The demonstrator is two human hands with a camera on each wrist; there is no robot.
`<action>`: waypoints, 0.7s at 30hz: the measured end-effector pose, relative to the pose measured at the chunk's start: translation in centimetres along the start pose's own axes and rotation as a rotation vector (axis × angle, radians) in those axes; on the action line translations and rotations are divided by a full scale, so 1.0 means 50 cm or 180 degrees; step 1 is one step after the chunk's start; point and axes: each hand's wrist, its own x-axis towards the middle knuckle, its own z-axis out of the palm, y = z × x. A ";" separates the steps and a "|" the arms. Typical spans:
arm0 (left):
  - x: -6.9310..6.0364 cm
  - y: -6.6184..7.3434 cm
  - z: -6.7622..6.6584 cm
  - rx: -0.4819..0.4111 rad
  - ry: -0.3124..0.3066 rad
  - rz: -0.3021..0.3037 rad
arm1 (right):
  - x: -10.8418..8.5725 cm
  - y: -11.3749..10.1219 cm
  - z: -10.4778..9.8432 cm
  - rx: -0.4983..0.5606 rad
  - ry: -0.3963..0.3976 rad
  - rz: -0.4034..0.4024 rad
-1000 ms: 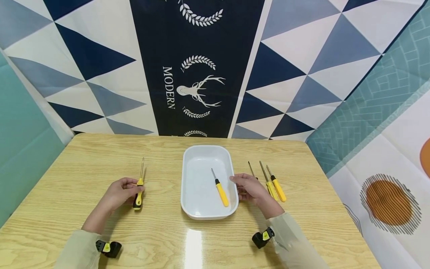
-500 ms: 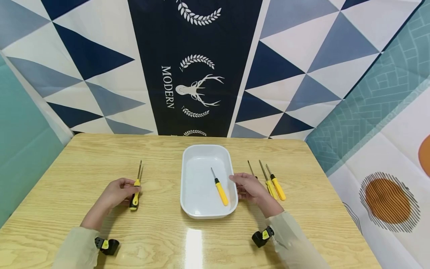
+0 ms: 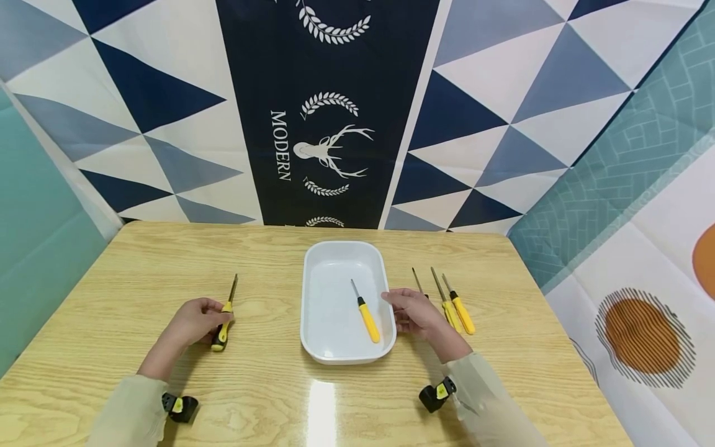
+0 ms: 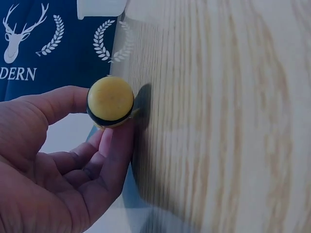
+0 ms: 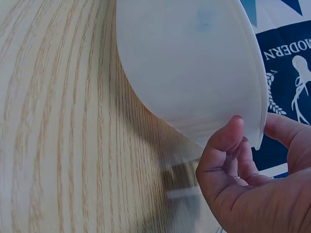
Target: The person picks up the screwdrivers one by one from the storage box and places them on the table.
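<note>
In the head view my left hand (image 3: 197,321) pinches a yellow-and-black screwdriver (image 3: 223,332) by its handle, between thumb and fingers. Its shaft points away from me and leans slightly right. The left wrist view looks at the round yellow end of this handle (image 4: 111,98), hiding the shaft. At the middle of the table stands a white tray (image 3: 329,310). A yellow screwdriver (image 3: 368,321) with a black collar lies inside it. My right hand (image 3: 416,313) grips the tray's right rim; in the right wrist view, fingers lie on both sides of that rim (image 5: 261,97).
Right of the tray, three more screwdrivers lie on the wooden table (image 3: 268,397): one with a yellow handle and black collar (image 3: 465,315), one yellow (image 3: 451,315), and one mostly hidden behind my right hand, its shaft (image 3: 416,279) showing. A patterned cloth (image 3: 329,155) hangs behind the table.
My left hand's screwdriver has shifted slightly left and towards me, and its shaft now leans more to the right. The right hand and the tray have stayed in place.
</note>
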 end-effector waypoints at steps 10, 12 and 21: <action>-0.005 0.004 0.000 0.0168 0.0013 0.0001 | 0.001 0.001 -0.001 0.0001 -0.0020 -0.0010; -0.005 0.004 -0.001 0.0195 0.0009 0.0007 | -0.001 0.000 -0.001 0.0003 -0.0020 -0.0010; -0.006 0.003 -0.001 0.0312 0.0050 0.0032 | -0.002 0.000 -0.002 -0.0020 -0.0020 -0.0006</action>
